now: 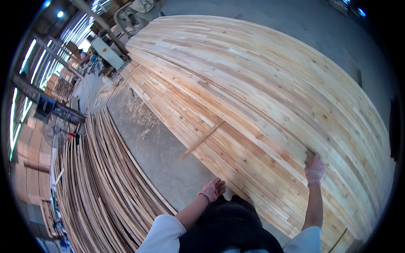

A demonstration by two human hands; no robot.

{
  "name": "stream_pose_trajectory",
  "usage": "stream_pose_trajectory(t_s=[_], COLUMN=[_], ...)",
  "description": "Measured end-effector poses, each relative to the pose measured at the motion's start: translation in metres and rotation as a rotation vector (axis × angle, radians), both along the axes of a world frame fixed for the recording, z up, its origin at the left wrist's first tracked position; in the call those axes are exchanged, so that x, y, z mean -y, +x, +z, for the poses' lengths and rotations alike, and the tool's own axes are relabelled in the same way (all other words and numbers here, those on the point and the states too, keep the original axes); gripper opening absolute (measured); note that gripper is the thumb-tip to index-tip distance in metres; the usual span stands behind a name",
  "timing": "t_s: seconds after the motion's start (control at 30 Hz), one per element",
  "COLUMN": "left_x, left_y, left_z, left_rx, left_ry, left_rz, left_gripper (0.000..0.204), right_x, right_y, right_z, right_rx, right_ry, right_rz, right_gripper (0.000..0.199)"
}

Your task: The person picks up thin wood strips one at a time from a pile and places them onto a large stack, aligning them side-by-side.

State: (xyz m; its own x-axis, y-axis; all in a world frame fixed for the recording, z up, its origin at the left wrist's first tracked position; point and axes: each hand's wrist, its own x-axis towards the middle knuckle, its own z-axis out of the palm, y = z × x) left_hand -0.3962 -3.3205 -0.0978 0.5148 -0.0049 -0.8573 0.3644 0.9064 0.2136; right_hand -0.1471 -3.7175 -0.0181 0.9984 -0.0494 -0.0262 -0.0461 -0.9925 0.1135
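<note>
Head view: surface handling in hand, seemingly. Right hand [315,170] at 4 o'clock on wood panels [253,84], small brown piece [310,157] at fingertips; grip unclear. Left hand [214,189] at 6, fingers half-curled, contents can't tell. Next move likely calls for steady right-hand contact. Panels span 11 to 5, loose batten [201,141] across near centre. Concrete floor [164,147]; sawdust [141,113] at 10, strip pile [105,173] at 8.

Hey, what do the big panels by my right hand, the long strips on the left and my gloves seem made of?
Big panels: wood, apparently bare and smooth; knots and joined pale-to-reddish pieces show.

Long strips: probably unfinished wood, judging by their uneven brown tones.

Gloves: likely soft fabric, matte and pinkish, fitting closely around the fingers; the exact fibre can't be told.
</note>
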Motion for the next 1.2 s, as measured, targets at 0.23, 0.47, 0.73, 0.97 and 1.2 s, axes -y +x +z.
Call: stream_pose_trajectory(t_s=[0.23, 0.47, 0.73, 0.97, 1.2], left_x=[0.005, -0.024, -0.105, -0.18, -0.21], left_y=[0.016, 0.007, -0.051, -0.123, -0.184], left_z=[0.05, 0.017, 0.011, 0.035, 0.05], left_rx=[0.027, -0.037, 0.179, 0.343, 0.426], left_ry=[0.002, 0.013, -0.162, -0.339, -0.345], left_rz=[-0.037, 0.068, 0.057, 0.041, 0.043], left_gripper=[0.021, 0.027, 0.029, 0.022, 0.016], right_x=[-0.009, -0.074, -0.013, -0.047, -0.06], right_y=[-0.136, -0.315, -0.455, -0.534, -0.574], right_z=[-0.039, -0.016, 0.001, -0.003, -0.011], right_rx=[-0.501, -0.731, -0.658, -0.654, -0.651], right_ry=[0.463, 0.8, 0.359, 0.162, 0.068], right_rz=[0.357, 0.051, -0.195, -0.289, -0.246], right_gripper=[0.033, 0.054, 0.047, 0.046, 0.046])
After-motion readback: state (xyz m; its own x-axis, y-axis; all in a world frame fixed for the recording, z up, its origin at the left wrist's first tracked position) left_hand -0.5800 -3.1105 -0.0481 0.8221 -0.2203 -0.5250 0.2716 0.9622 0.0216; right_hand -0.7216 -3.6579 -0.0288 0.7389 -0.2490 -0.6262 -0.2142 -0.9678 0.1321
